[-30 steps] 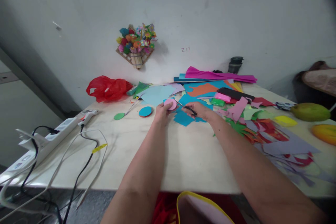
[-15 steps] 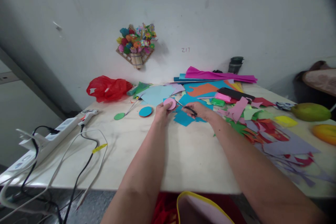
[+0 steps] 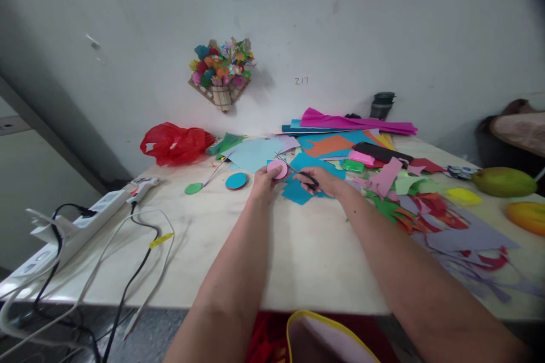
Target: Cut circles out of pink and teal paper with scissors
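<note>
Pinched in my left hand (image 3: pixel 264 180) is a pink paper circle (image 3: pixel 279 169), its thumb lying on the face of the disc. My right hand (image 3: pixel 320 180) is closed around black-handled scissors (image 3: pixel 307 177), whose blades point up and left beside the circle's right edge. Blue paper pieces (image 3: pixel 302 188) lie under and just right of the hands. To the left on the table rest a blue paper circle (image 3: pixel 237 181), with an orange-red edge showing beneath it, and a small green circle (image 3: pixel 193 188).
Paper scraps (image 3: pixel 430 210) cover the table's right side, near a green fruit (image 3: pixel 504 181) and an orange one (image 3: pixel 527 216). A black phone (image 3: pixel 381 152) lies behind them. A red plastic bag (image 3: pixel 176 143) sits back left; a power strip (image 3: pixel 80 227) with cables lies front left.
My left hand and the pink circle have shifted slightly to the right, nearer the scissors. The scissors' handle loops look a little wider apart. Everything else stays put.
</note>
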A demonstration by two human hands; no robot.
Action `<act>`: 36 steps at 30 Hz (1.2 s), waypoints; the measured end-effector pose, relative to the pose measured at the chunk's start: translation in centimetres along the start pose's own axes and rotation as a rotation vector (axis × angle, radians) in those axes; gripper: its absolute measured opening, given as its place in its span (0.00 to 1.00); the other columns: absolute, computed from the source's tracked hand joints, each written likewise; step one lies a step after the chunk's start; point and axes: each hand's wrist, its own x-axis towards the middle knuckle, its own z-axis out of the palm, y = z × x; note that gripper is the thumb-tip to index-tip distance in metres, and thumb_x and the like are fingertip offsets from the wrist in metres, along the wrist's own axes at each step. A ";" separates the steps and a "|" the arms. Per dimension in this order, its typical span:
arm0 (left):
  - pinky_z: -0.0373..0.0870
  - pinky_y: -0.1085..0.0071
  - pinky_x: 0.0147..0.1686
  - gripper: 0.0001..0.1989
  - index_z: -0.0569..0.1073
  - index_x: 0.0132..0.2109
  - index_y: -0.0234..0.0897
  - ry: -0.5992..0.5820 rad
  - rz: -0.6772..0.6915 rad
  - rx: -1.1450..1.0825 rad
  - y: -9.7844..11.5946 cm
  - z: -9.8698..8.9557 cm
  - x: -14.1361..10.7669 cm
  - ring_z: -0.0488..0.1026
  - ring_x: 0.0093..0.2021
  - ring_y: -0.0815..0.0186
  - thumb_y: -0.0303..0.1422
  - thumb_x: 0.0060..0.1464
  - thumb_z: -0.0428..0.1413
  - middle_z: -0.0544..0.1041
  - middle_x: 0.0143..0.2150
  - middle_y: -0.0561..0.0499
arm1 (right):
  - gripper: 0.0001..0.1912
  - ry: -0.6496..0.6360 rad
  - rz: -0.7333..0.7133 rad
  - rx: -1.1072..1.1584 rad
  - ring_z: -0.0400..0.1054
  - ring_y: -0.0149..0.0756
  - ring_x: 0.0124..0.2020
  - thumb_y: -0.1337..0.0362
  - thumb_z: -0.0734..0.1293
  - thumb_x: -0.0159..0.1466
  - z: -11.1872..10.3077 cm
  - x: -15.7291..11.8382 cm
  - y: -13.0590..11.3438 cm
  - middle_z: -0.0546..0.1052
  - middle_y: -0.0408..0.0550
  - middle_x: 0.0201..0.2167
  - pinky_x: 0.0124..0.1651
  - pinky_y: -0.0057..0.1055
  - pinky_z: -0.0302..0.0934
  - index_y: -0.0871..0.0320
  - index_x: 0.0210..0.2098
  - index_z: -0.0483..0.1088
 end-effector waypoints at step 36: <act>0.74 0.58 0.46 0.11 0.76 0.33 0.24 0.042 -0.006 -0.036 0.2 0.0 0.0 0.78 0.35 0.58 0.23 0.38 0.66 0.79 0.33 0.40 | 0.17 0.038 -0.062 0.003 0.53 0.25 0.13 0.54 0.73 0.49 0.2 0.2 -0.1 0.64 0.38 0.12 0.16 0.26 0.45 0.57 0.21 0.64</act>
